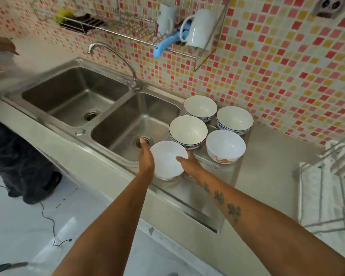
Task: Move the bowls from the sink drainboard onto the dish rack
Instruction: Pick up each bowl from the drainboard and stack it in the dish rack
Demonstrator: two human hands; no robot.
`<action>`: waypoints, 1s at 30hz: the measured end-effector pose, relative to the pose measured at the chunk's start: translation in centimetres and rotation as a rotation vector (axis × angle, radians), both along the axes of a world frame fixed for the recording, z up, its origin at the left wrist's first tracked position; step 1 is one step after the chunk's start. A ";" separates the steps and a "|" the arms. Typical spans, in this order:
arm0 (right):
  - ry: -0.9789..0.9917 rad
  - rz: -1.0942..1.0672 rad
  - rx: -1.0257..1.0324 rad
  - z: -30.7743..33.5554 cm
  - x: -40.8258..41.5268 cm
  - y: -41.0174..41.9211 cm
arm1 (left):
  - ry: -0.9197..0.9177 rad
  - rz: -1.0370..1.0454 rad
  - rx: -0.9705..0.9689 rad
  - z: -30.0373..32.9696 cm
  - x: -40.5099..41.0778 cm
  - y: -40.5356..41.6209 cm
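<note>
Several white bowls stand on the steel drainboard (pixel 245 176) right of the sink. The nearest white bowl (pixel 166 161) is held between both hands: my left hand (pixel 146 156) presses its left side, my right hand (pixel 189 164) cups its right side and underside. Behind it are a blue-patterned bowl (pixel 188 131), a flower-patterned bowl (pixel 225 146), and two more blue-patterned bowls (pixel 200 107) (pixel 234 119) by the wall. A wire dish rack (pixel 327 188) over a white cloth sits at the right edge.
A double steel sink (pixel 100 108) with a curved faucet (pixel 116 56) lies to the left. A wall-mounted wire rack (pixel 127 30) holds two white mugs (pixel 199 28) and a blue utensil. Another person's hand (pixel 0 50) shows at the far left.
</note>
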State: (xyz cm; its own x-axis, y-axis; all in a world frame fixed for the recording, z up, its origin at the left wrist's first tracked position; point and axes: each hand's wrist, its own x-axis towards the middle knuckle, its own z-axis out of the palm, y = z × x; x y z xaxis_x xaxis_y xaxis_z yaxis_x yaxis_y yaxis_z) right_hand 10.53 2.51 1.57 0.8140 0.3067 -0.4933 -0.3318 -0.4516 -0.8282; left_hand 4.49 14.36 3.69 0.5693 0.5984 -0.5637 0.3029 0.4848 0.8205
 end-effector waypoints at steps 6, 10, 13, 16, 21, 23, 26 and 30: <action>0.091 -0.165 0.097 -1.2 -0.8 0.7 | 0.007 0.030 -0.015 0.2 -0.4 -0.9; 0.144 -0.195 0.161 -0.6 -1.1 0.4 | -0.024 0.028 -0.062 0.6 -0.8 -0.6; 0.160 -0.226 0.245 1.1 -1.8 -0.2 | -0.073 0.028 -0.098 1.8 -1.0 -0.3; 0.141 -0.240 0.341 4.6 -2.6 -1.5 | -0.129 0.021 -0.136 4.3 -1.2 -0.3; -0.060 -0.264 0.428 14.2 -4.9 -6.8 | -0.240 -0.077 -0.073 13.5 -1.0 -4.2; -0.197 -0.281 0.462 18.5 -5.9 -10.3 | -0.338 -0.145 -0.010 17.7 -0.8 -6.9; -0.385 -0.313 0.496 24.7 -7.7 -16.5 | -0.504 -0.294 0.037 23.5 -0.8 -11.9; -0.628 -0.372 0.498 30.9 -11.2 -24.8 | -0.739 -0.528 0.124 29.7 -1.2 -20.0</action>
State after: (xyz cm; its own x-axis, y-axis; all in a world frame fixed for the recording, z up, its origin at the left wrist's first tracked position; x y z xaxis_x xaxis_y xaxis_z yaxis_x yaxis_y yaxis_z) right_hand -0.69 -22.33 32.51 0.9796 0.0277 0.1989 0.1971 0.0572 -0.9787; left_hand 3.28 -5.63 33.43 0.9763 0.1901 0.1038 -0.1627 0.3276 0.9307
